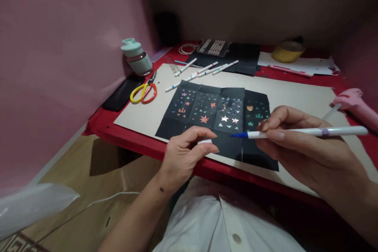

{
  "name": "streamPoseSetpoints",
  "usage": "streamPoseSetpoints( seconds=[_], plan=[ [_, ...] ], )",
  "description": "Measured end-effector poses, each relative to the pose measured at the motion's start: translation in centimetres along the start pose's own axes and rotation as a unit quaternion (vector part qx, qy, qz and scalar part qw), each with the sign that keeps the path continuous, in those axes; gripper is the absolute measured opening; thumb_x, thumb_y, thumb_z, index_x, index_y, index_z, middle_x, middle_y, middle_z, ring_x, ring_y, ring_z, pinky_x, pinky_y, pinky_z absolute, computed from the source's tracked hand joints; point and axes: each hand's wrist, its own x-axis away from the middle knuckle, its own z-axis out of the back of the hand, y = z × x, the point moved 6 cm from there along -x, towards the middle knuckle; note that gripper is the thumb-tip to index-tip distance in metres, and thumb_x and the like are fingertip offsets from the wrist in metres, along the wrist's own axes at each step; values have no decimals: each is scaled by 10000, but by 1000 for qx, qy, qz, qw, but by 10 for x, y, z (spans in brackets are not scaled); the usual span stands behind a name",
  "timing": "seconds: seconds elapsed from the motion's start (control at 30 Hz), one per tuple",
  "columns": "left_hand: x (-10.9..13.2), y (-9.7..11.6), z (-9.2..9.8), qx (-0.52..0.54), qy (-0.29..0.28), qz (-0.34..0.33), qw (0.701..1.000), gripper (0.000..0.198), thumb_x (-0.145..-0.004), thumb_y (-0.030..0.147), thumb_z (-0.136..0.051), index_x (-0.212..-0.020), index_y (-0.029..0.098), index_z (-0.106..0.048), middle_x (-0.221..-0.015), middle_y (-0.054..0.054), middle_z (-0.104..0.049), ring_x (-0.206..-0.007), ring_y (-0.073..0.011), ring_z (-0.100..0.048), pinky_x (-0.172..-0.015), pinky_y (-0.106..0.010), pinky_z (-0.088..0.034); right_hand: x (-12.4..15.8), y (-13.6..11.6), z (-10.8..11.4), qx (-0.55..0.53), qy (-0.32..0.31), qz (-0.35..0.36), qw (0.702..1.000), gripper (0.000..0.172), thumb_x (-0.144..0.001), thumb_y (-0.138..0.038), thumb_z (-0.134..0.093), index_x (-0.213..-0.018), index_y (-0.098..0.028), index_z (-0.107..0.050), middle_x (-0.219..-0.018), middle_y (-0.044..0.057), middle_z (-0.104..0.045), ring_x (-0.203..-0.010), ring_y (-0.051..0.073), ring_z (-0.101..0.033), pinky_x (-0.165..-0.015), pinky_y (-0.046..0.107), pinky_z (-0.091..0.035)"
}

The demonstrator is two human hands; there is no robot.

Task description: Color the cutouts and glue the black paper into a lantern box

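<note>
Right hand (298, 141) pinching blue pen (298, 132), left hand (184, 151) pinching white cap (204, 141), both over black sheet (218, 120) at table's (177, 153) near edge.

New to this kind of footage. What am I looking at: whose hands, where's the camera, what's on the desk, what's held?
There is no machine here: these are a person's two bare hands, filmed by one camera worn on their head, looking forward and down. The right hand holds a blue-tipped marker. The left hand pinches what looks like its white cap. Both are over a black paper sheet with coloured star and triangle shapes, lying on a beige board on a red table. Around it lie scissors, loose markers, a pale green bottle, a yellow tape roll and a pink glue gun.
</note>
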Motion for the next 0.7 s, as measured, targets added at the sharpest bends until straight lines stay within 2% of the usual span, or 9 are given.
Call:
streamPoseSetpoints(
  seconds=[0.13, 0.37, 0.6, 0.7],
  plan=[
    [7, -7, -13, -7, -54, 32, 998, 71, -929, 278, -666, -969, 225, -641, -647, 91, -488, -567, -41, -418, -519, -160, -342, 7, 8, 0, -20, -14, 4, 1000, 80, -760, -216, -803, -715, -220, -737, -600, 0, -585, -501, 79, -503, -464, 211, -346],
    [13, -3, -24, -107, -80, -5, 991, 37, -967, 264, -600, -965, 231, -584, -686, 87, -501, -588, -57, -458, -551, -200, -368, 13, 16, 2, -38, -19, 14, 999, 88, -790, -191, -769, -722, -222, -723, -584, -18, -576, -493, 74, -461, -480, 225, -319],
    [13, 5, -31, -176, -84, -56, 979, 4, -976, 224, -570, -974, 226, -573, -704, 87, -529, -598, -63, -487, -574, -204, -386, 15, 23, 2, -40, -23, -3, 999, 103, -794, -190, -760, -714, -206, -697, -602, -24, -605, -494, 65, -487, -481, 208, -328],
    [13, 11, -33, -213, -97, -99, 967, 29, -976, 193, -571, -969, 221, -572, -707, 93, -536, -592, -53, -486, -571, -189, -382, 14, 26, -2, -51, -53, -31, 997, 109, -785, -199, -759, -707, -193, -683, -554, -28, -593, -477, 71, -489, -466, 206, -314]
  ],
)
